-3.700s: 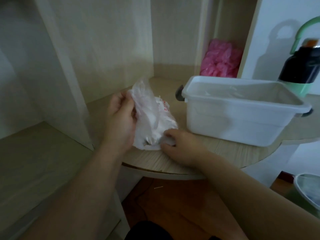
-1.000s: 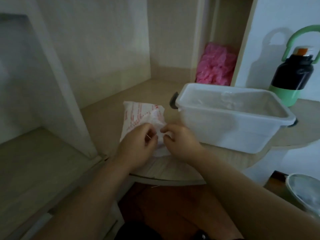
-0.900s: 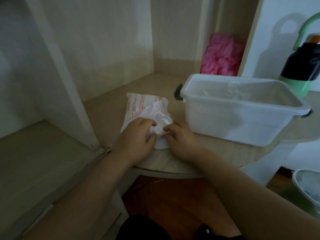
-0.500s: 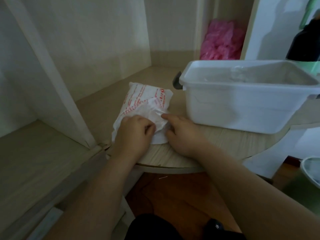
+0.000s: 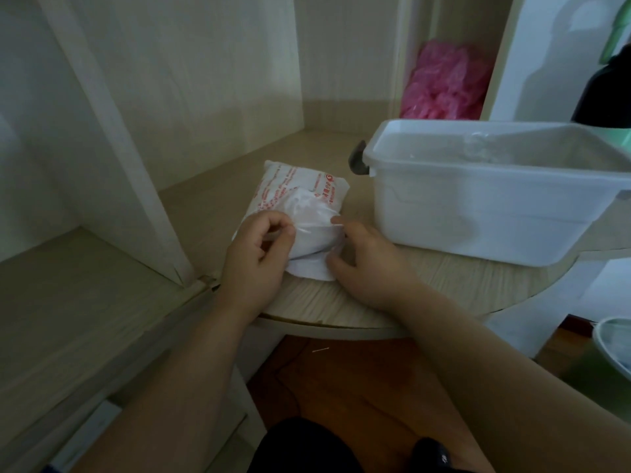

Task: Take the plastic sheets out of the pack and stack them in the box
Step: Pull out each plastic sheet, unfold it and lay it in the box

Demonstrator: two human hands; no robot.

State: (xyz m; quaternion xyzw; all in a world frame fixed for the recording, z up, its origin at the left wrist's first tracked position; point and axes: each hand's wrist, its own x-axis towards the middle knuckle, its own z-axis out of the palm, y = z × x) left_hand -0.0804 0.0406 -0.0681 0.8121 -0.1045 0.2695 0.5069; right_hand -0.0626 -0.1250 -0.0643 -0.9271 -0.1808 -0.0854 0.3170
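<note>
A white pack with red print (image 5: 290,186) lies flat on the rounded wooden shelf (image 5: 444,285), left of a white plastic box (image 5: 478,220). A thin clear plastic sheet (image 5: 312,216) bulges out of the pack's near end. My left hand (image 5: 256,254) pinches the sheet's left side between thumb and fingers. My right hand (image 5: 362,261) pinches the right side of the sheet, its fingers curled at the pack's near edge. Some clear plastic (image 5: 478,148) shows inside the box.
A pink crumpled plastic bundle (image 5: 444,83) sits in a niche behind the box. A dark bottle with a green handle (image 5: 611,97) stands at the far right. A lower shelf (image 5: 68,302) lies to the left, and a green bin (image 5: 614,349) on the floor at right.
The pack went from held upright in my left hand to lying flat on the shelf. Both hands came together at its near end, and the sheet now bulges out further.
</note>
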